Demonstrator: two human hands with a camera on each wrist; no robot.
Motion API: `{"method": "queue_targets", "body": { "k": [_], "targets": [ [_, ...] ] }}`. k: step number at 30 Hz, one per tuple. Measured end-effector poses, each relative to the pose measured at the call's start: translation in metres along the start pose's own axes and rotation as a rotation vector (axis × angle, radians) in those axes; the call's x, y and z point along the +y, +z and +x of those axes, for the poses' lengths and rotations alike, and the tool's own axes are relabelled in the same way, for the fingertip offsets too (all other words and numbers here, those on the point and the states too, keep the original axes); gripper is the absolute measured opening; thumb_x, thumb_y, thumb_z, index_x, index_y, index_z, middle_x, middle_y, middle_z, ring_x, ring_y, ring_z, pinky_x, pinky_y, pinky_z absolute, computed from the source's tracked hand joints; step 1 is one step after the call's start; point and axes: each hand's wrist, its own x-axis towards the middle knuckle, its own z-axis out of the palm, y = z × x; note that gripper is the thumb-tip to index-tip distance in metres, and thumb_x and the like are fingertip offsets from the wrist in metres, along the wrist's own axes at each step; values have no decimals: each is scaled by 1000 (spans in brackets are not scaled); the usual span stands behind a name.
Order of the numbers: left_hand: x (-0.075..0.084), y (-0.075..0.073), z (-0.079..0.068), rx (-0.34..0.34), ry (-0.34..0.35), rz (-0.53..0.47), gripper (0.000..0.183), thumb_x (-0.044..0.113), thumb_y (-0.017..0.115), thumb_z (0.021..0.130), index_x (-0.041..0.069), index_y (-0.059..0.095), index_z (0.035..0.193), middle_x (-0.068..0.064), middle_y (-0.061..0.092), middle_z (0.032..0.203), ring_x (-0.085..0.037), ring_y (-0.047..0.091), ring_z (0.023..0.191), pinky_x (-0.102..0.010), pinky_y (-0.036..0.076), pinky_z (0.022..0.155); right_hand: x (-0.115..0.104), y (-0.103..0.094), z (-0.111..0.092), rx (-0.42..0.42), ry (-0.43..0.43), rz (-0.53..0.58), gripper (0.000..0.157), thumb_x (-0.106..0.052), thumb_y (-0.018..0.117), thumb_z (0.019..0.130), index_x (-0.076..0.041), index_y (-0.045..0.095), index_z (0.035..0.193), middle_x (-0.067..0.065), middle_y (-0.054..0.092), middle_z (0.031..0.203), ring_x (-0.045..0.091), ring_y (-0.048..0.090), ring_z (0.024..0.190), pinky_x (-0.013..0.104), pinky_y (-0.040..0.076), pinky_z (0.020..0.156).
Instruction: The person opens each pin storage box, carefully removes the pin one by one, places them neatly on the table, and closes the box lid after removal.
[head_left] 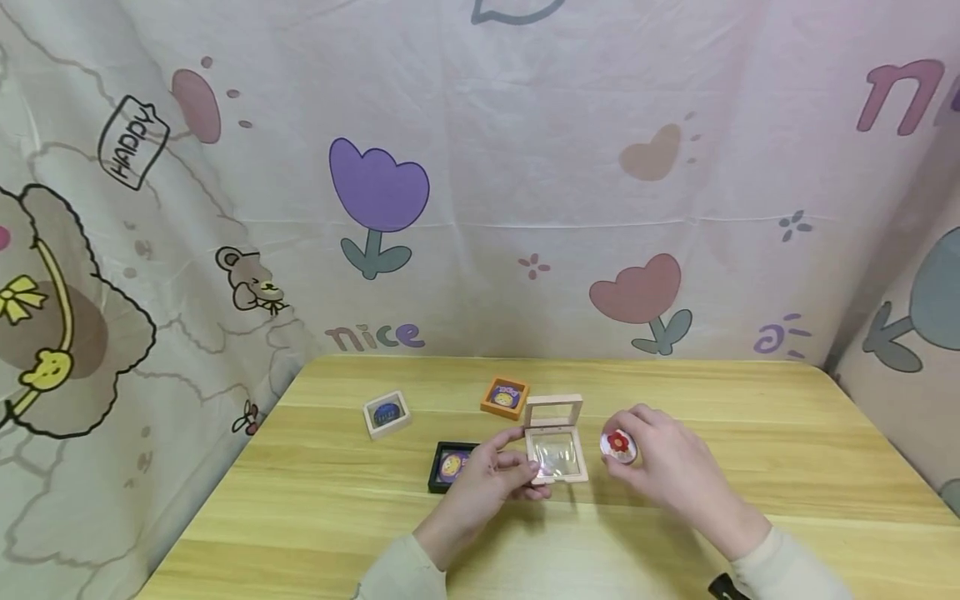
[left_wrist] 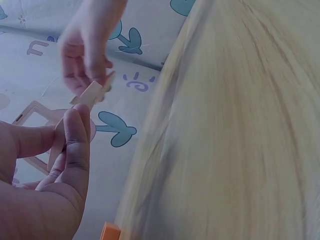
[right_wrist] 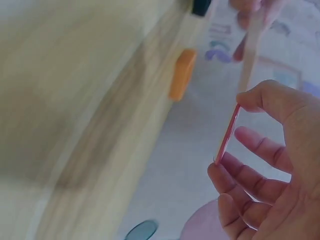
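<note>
My left hand (head_left: 483,483) grips a pale pink hinged display case (head_left: 557,454) by its left side, thumb at the front. Its lid stands raised, and clear film spans the lower frame. To the right, my right hand (head_left: 671,458) pinches a round badge (head_left: 618,447) with a red flower on white, between thumb and fingertips. A small space separates badge and case in the head view. Seen edge-on in the right wrist view, the badge (right_wrist: 228,134) looks thin. The left wrist view shows the case (left_wrist: 89,95) edge-on too, with its frame partly behind my fingers.
A black case (head_left: 435,477) with a purple and yellow round piece lies just left of my left hand, which partly covers it. Farther back are an orange case (head_left: 489,408) and a cream case (head_left: 384,431) holding a dark blue piece. A printed curtain (head_left: 487,167) hangs behind the wooden table (head_left: 300,517).
</note>
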Motion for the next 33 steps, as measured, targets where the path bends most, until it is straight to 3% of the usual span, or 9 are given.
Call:
{"method": "queue_targets", "body": {
  "k": [7, 17, 22, 33],
  "targets": [
    [-1, -3, 0, -9, 1, -6, 66, -3, 62, 104, -1, 33, 164, -15, 75, 107, -15, 77, 81, -26, 66, 80, 32, 5, -5, -143, 130, 66, 31, -19, 90, 78, -16, 73, 105, -4, 66, 92, 10, 60, 80, 33, 56, 66],
    [-1, -3, -1, 0, -8, -4, 68, -2, 62, 105, 1, 31, 165, -17, 76, 109, -16, 77, 82, -26, 67, 80, 65, 9, -20, -217, 143, 36, 35, -21, 86, 78, -10, 76, 110, -1, 68, 96, 12, 59, 82, 40, 58, 73],
    [-1, -1, -1, -2, -7, -12, 67, -1, 63, 104, 0, 33, 164, -18, 76, 109, -17, 77, 81, -26, 67, 79, 76, 7, -28, -275, 158, 18, 39, -24, 86, 76, -10, 77, 111, -2, 67, 98, 12, 58, 83, 38, 57, 71],
    [-1, -2, -1, 2, -7, -4, 68, -1, 64, 104, 2, 34, 165, -19, 76, 109, -16, 78, 80, -26, 66, 79, 90, 2, -40, -323, 175, 4, 29, -22, 86, 76, -13, 77, 102, -4, 62, 93, 10, 55, 80, 33, 53, 69]
  ]
}}
